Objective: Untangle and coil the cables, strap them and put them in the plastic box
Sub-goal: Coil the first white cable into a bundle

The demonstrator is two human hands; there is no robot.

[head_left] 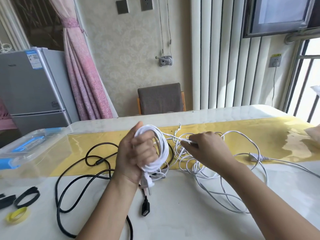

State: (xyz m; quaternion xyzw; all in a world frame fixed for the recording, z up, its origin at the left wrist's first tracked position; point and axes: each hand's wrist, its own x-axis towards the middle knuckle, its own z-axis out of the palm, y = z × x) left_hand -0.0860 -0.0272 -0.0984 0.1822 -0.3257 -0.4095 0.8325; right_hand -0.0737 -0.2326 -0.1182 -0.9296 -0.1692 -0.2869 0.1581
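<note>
The left hand [136,151] is gripping the white coil [160,146]; right of the coil, the right hand [206,148] is pinching the loose white cable [225,187].

Plastic box [43,153] and black straps [7,201] partly beyond the left edge.

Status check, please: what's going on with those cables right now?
Left hand grips white coil. Right hand pinches its loose strand. Black cable lies uncoiled alongside.
</note>
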